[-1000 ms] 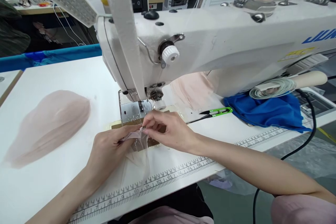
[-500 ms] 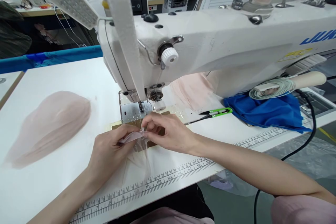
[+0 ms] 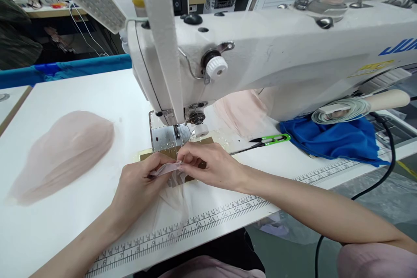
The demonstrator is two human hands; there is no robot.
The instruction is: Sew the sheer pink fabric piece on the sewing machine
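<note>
Between my two hands is a piece of sheer pale pink fabric [image 3: 167, 169], pinched at its upper edge and hanging down over the table front. My left hand [image 3: 140, 182] is closed on its left end, thumb against the fingers. With thumb and fingertips, my right hand [image 3: 208, 166] pinches the same edge a short way to the right. Both hands are just in front of the needle plate [image 3: 163, 137] of a white sewing machine [image 3: 260, 47]. The presser foot [image 3: 176, 130] stands behind the fingers, with no fabric visible under it.
A sheer pink fabric piece [image 3: 71, 152] lies to the left, and more pink fabric [image 3: 243, 110] lies under the machine arm. Green-handled thread snips [image 3: 275, 139], a blue cloth [image 3: 335, 139] and a coiled pale cord [image 3: 342, 110] are on the right. A ruler tape [image 3: 198, 225] runs along the table's front edge.
The view has shifted slightly, so the machine appears a little further right. Both hands keep their pinch on the fabric, with almost no movement.
</note>
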